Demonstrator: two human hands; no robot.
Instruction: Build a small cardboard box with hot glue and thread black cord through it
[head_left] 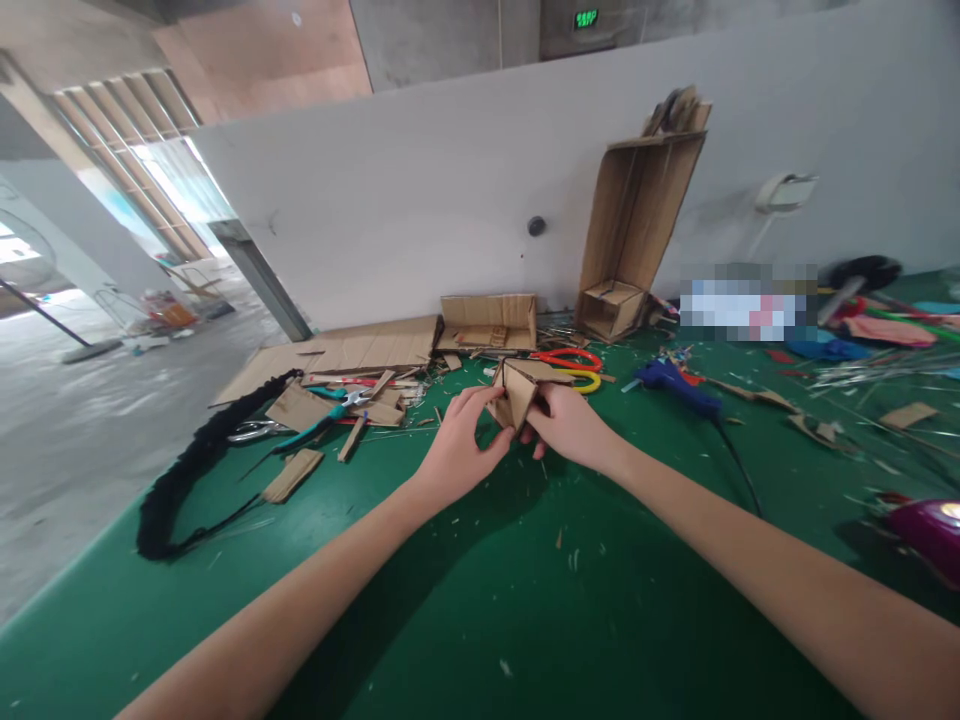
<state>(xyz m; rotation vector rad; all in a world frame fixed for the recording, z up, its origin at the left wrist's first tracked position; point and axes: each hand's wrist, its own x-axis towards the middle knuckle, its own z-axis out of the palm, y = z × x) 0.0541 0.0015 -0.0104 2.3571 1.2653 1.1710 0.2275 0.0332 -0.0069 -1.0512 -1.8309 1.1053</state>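
Observation:
Between my two hands, raised over the green table (480,600), is a small folded cardboard piece (517,393) with angled panels. My left hand (466,435) pinches its left side, the thumb near the lower corner and the fingers on the upper edge. Gripping the right side is my right hand (564,425), its fingers partly hidden behind the cardboard. Just behind the piece lie scissors with red (574,358) and yellow (585,381) handles.
Pliers (351,400), cardboard scraps (294,474) and a black fuzzy strip (187,470) lie on the left. A tall cardboard box (637,210) leans against the white wall (420,190). On the right are a blue glue gun (679,388) with its cord and a purple object (930,530).

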